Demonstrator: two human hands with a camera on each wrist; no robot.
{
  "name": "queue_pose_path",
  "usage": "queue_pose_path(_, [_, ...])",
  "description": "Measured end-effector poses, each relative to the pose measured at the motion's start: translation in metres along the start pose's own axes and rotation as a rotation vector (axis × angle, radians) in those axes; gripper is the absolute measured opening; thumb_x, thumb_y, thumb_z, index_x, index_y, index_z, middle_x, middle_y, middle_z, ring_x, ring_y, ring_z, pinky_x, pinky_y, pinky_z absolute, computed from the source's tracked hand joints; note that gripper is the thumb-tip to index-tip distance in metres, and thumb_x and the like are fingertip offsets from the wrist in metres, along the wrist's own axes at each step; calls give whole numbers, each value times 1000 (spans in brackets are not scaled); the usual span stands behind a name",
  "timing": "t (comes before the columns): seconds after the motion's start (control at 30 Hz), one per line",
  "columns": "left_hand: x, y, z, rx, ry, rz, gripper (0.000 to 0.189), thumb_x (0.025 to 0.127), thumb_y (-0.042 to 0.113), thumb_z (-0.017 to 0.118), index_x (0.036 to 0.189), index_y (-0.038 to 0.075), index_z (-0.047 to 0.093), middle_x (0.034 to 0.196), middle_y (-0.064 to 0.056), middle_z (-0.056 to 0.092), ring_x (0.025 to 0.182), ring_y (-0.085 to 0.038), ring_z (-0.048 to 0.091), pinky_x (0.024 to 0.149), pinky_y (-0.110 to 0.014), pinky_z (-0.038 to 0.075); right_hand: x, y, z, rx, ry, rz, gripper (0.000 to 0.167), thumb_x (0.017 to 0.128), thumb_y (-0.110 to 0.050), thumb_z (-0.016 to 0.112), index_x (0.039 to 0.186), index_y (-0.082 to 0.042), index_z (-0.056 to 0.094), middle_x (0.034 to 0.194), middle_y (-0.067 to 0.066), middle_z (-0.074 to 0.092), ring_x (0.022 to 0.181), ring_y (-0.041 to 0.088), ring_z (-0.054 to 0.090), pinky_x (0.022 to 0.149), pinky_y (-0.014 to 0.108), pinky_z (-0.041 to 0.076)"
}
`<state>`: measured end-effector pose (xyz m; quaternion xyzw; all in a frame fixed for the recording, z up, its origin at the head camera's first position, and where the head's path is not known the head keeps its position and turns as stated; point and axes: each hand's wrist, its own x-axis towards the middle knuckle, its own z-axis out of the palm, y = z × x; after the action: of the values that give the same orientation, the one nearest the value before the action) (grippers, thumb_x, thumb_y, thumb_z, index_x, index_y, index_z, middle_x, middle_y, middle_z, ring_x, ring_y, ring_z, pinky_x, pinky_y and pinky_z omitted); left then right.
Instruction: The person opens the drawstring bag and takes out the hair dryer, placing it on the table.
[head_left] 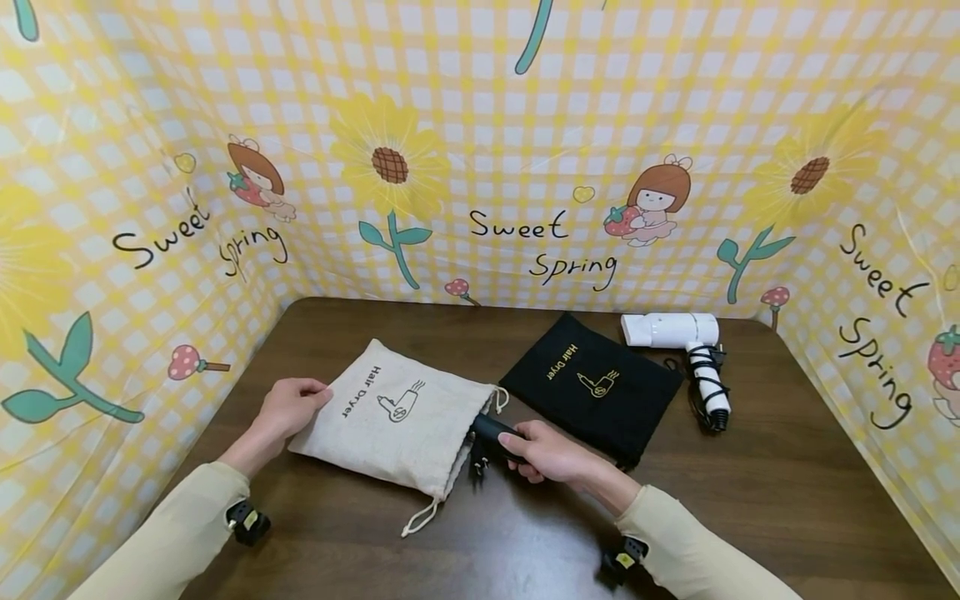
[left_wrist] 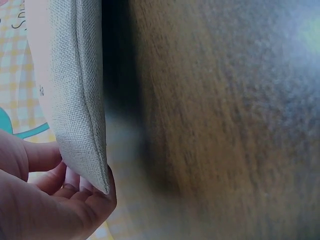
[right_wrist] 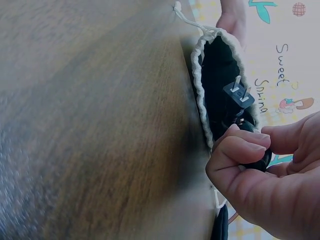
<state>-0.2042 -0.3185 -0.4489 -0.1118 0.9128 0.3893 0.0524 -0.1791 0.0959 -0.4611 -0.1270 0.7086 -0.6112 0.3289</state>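
Note:
A beige drawstring bag (head_left: 405,417) printed "Hair Dryer" lies on the table, its mouth facing right. My left hand (head_left: 288,408) pinches the closed end of the bag, thumb on top and fingers beneath, as the left wrist view shows. With my right hand (head_left: 551,450) I grip the handle of a black hair dryer (head_left: 491,433). The rest of the dryer is inside the bag, hidden by the cloth. At the open mouth, a two-prong plug (right_wrist: 240,94) shows beside the handle in the right wrist view.
A black drawstring bag (head_left: 596,387) with yellow print lies flat behind my right hand. Farther right is a white hair dryer (head_left: 671,331), its black cord wound round the handle. Yellow checked cloth (head_left: 480,150) stands around the wooden table (head_left: 780,500) at the back and sides.

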Motion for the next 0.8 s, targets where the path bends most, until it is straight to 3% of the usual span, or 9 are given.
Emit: queue_pose_path(0.8, [-1,0,-1,-2,8,-3,32,108,18,59,122,-9,68,119,-26,65,103,-36,58,83,-44,47,-2,6,-5,13,1,-12,23,114,-17,47,110,5,52,79,6,53,55,9,37,53,23,30])
